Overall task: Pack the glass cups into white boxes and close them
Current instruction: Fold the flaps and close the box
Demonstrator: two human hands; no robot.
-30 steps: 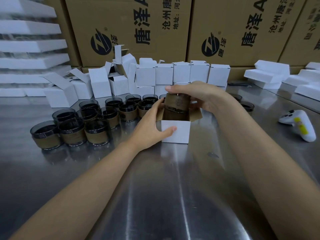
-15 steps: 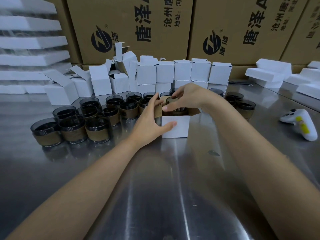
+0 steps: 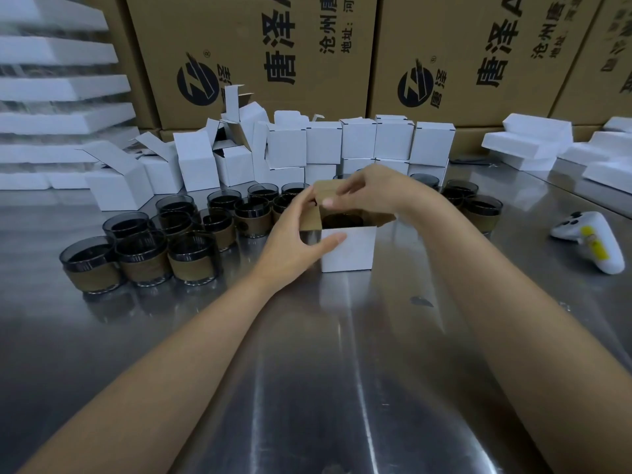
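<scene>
A small white box (image 3: 352, 249) stands open on the steel table (image 3: 307, 371) in the middle. A dark glass cup (image 3: 343, 220) sits inside it, only its rim showing. My left hand (image 3: 295, 239) grips the box's left side, thumb on the front face and fingers up at the left flap. My right hand (image 3: 371, 191) pinches the brown-lined lid flap (image 3: 325, 191) above the opening. Several more glass cups with tan sleeves (image 3: 191, 261) stand in a cluster to the left and behind.
White boxes (image 3: 393, 140), some open, some closed, are stacked at the back against big brown cartons (image 3: 256, 56). White foam trays (image 3: 58, 87) pile up at far left, and more foam (image 3: 533, 142) at right. A white controller (image 3: 595, 241) lies on the right.
The cup has gone down fully into the box. My right hand has let go of it and now pinches the lid flap. My left hand stays on the box.
</scene>
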